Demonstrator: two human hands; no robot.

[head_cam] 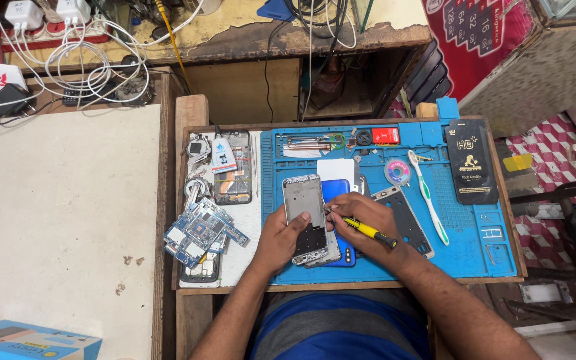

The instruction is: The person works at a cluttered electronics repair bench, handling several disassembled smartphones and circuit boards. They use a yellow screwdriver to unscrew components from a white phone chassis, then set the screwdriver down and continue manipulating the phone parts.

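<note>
A: From my feed, blue mat [475, 247] covers the bench; phone frame [307, 217] sits near its front edge, my left hand [276, 241] clasping it.

B: Right hand [363, 217]?

A: Closed around the yellow screwdriver [368, 231], tip at the frame.

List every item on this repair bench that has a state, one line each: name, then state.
Phone frame: stripped, held by left hand.
Yellow screwdriver: gripped in right hand, tip at frame.
Circuit boards: removed, piled loose.
Toothbrush: lying flat on blue mat.
Chargers: plugged in.
</note>
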